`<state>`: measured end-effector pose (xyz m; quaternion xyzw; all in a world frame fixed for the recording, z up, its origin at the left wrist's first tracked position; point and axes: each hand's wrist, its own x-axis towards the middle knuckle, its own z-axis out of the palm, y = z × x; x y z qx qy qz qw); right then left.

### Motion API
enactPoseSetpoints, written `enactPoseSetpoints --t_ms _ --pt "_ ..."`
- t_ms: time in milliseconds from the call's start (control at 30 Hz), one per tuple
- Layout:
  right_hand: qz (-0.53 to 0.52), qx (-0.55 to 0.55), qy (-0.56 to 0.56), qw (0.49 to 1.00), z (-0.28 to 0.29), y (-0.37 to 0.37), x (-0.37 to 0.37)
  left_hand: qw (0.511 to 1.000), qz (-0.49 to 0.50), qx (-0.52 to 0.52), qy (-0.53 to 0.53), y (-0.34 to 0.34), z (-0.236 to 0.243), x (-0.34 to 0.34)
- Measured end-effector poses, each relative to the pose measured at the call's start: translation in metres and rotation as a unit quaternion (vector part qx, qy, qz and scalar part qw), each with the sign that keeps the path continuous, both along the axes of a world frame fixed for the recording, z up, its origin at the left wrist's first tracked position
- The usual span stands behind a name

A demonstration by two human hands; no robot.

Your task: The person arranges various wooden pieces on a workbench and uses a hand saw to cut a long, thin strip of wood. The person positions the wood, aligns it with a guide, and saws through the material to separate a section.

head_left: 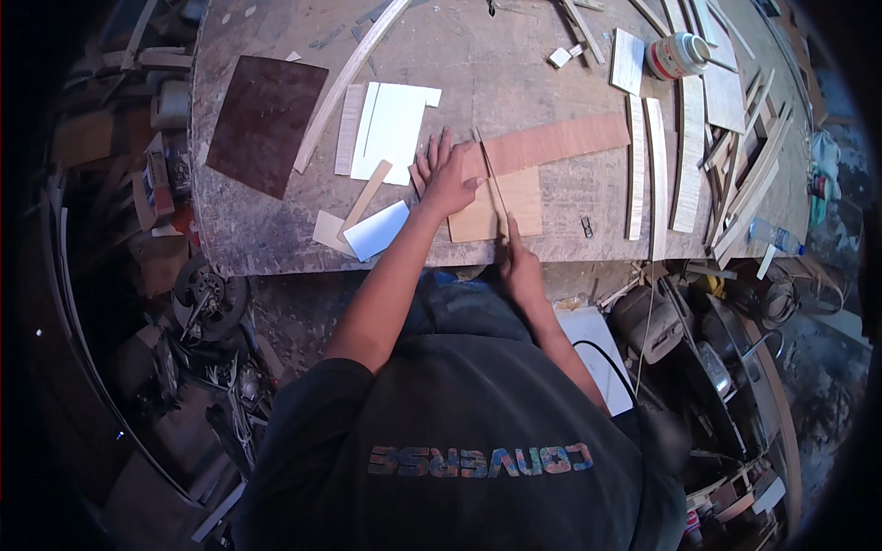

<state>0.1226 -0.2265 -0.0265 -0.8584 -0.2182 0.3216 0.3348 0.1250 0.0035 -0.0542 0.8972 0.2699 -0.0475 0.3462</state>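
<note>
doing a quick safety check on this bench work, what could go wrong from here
The left hand has its thumb close to the long thin blade held in the right hand, so a slip could cut it. The reddish-brown strip reaches well to the right of the blade with no hand on that part, so it might twist. The blade also crosses over the pale square board, which could get scored.

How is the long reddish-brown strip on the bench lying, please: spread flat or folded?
Spread flat: the strip shows one broad, unfolded face; the left hand hides part of it.
</note>
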Motion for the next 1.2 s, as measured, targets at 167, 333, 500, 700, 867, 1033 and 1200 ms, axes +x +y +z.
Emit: enactPoseSetpoints --t_ms 167,333,500,700,867,1033,1200 --pt "-0.003 0.021 -0.026 0.999 -0.002 0.030 0.015 1.000 -0.015 0.003 -0.027 0.000 -0.003 -0.003" --pt "-0.007 -0.020 0.015 1.000 0.014 -0.002 -0.004 1.000 -0.011 0.000 -0.020 0.001 -0.002 -0.004" --pt "-0.009 0.034 -0.054 0.998 -0.007 0.034 0.021 1.000 -0.015 -0.001 -0.021 0.001 0.001 0.000" --pt "0.006 -0.034 -0.002 0.999 0.006 -0.001 0.000 0.999 -0.008 -0.003 -0.036 0.002 -0.007 -0.004" --pt "-0.011 0.009 -0.039 0.999 -0.004 0.040 0.022 1.000 -0.014 -0.010 -0.007 -0.001 0.001 -0.004" --pt "-0.022 0.011 -0.022 0.999 0.004 0.007 0.004 1.000 -0.010 -0.011 -0.027 0.000 0.000 -0.003" --pt "-0.016 0.068 -0.075 0.995 -0.021 0.032 0.021 1.000 -0.017 -0.010 -0.017 0.001 0.001 -0.002"
